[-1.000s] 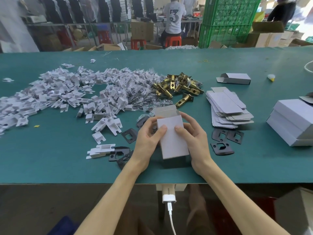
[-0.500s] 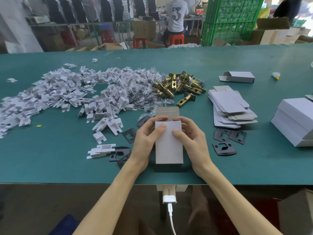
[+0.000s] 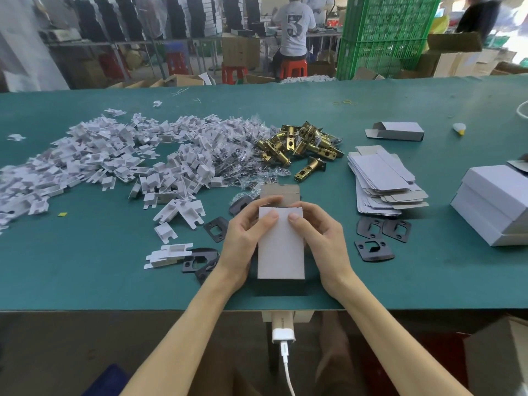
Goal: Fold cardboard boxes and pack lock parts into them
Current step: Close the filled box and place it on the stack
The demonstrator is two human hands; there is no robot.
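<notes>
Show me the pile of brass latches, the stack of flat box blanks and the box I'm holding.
brass latches (image 3: 297, 145), head view, middle of the pile.
flat box blanks (image 3: 377, 172), head view, top sheet of the stack.
held box (image 3: 281, 252), head view, its white front face.

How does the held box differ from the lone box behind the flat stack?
The held box is gripped by the left hand and right hand; the lone box lies untouched on the table. The held box runs lengthwise away from the person, open flap at its far end; the lone box lies crosswise, open end to the left. Both are white cardboard, brown inside.
</notes>
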